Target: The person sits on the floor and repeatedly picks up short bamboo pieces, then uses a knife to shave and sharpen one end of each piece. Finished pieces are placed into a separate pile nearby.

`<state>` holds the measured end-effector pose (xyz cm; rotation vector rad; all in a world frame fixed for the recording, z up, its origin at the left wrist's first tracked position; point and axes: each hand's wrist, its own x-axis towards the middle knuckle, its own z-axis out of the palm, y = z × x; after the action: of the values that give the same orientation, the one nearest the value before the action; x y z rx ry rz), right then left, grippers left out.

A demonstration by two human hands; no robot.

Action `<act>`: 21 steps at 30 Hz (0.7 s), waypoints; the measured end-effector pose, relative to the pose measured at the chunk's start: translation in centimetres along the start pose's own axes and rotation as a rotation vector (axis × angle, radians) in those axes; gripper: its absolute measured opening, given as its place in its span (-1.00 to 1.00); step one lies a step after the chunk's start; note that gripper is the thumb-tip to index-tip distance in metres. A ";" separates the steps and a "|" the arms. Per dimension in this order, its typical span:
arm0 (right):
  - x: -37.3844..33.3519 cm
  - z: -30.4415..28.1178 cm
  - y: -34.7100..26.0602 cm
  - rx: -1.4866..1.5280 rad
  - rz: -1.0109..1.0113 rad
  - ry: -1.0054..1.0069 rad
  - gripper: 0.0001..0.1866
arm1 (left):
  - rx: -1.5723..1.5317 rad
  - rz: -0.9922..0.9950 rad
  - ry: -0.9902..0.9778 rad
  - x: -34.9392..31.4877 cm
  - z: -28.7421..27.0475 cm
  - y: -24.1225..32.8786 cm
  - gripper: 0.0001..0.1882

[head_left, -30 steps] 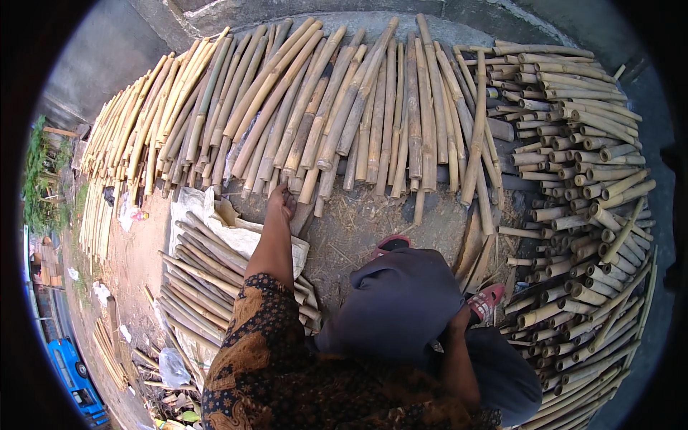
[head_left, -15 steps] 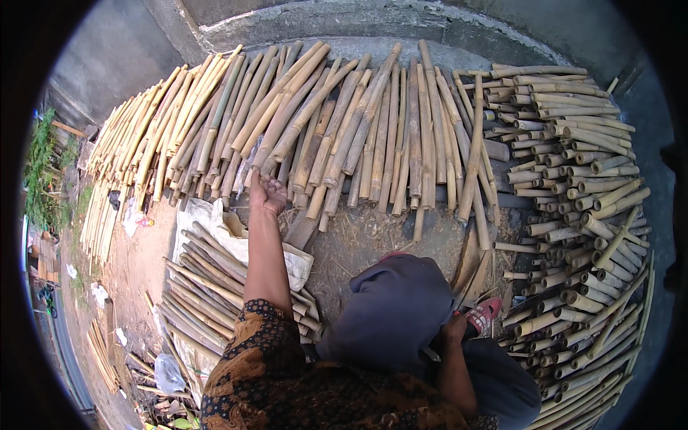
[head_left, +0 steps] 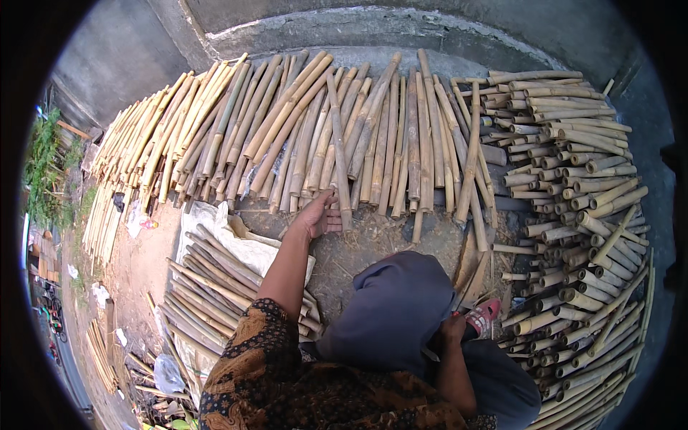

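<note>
My left hand (head_left: 320,215) reaches out to the near end of a bamboo pole (head_left: 340,158), its fingers closed at the pole's lower end and partly hidden by it. This pole lies over a wide row of cut bamboo poles (head_left: 412,136), its end jutting out toward me. Beside my bent knee, my right hand (head_left: 453,328) is closed low down, near a red patterned shoe (head_left: 484,317). A thin dark strip shows just above that fist; what the fist holds is too hidden to name.
A tall stack of bamboo poles (head_left: 573,215) rises on the right, cut ends facing inward. Thinner poles (head_left: 204,287) lie on white sacking (head_left: 229,229) at left. A concrete wall (head_left: 401,29) closes the back. Plastic litter (head_left: 168,374) lies at lower left.
My left hand has moved right and slightly nearer. One bamboo pole has swung from a slant across the row to nearly straight toward me, its near end shifted right. My right hand stays put.
</note>
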<state>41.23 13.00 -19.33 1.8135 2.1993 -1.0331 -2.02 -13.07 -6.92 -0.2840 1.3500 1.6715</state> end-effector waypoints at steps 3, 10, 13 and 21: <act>-0.1 0.1 -0.1 -0.016 -0.021 0.001 -0.45 | 0.110 0.046 0.076 3.9 2.5 0.6 -0.10; -0.3 0.0 0.5 -0.076 -0.084 0.037 -0.44 | 0.341 -0.031 -0.048 8.4 8.7 -2.7 -0.13; -0.5 -0.5 0.2 -0.034 -0.014 0.023 -0.43 | 0.319 -0.024 -0.011 9.2 10.4 -3.8 -0.20; -1.0 -0.8 -0.6 0.029 -0.059 0.049 -0.44 | 0.471 0.158 0.075 9.5 11.2 -3.8 -0.35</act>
<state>41.27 12.62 -17.99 1.8147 2.2911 -1.0479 -0.18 1.21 -11.68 0.0366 1.8116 1.4228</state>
